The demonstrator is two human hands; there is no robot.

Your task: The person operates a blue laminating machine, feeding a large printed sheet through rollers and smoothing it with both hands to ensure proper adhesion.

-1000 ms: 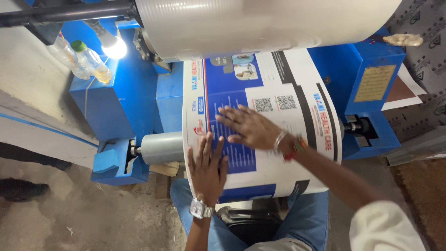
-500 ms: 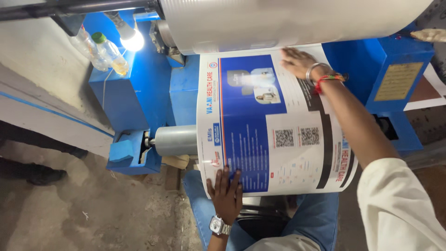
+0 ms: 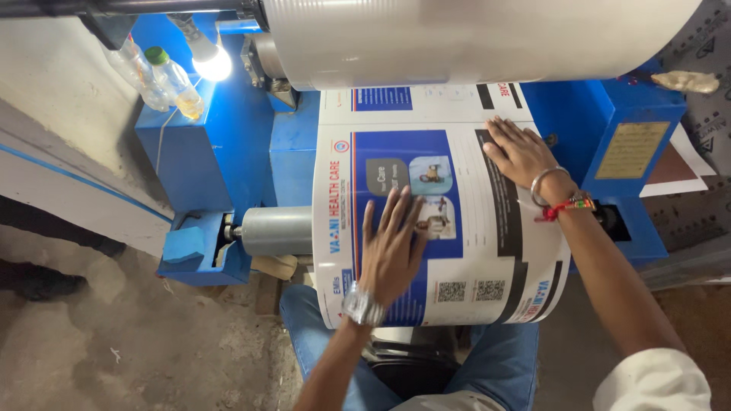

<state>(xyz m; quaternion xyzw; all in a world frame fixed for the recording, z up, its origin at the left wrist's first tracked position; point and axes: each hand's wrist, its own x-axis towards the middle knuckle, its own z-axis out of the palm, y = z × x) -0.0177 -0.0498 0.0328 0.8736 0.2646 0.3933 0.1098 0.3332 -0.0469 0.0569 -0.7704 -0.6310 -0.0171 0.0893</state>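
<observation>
Both hands lie flat and spread on the printed roll (image 3: 449, 205), gripping nothing: the left hand (image 3: 392, 247) rests on the blue panel near the roll's middle, and the right hand (image 3: 521, 152) presses its upper right part, just below the big silver film roll (image 3: 472, 38). The printed roll sits on a steel shaft (image 3: 274, 230) in the blue machine frame (image 3: 205, 144). To smooth the sheet well, I judge the palms should stay flat and press evenly, so the wrap neither creases nor drifts sideways along the roll. Compared with half a second ago, the left hand has moved up from the roll's lower edge, and the right has come slightly down and rightward.
</observation>
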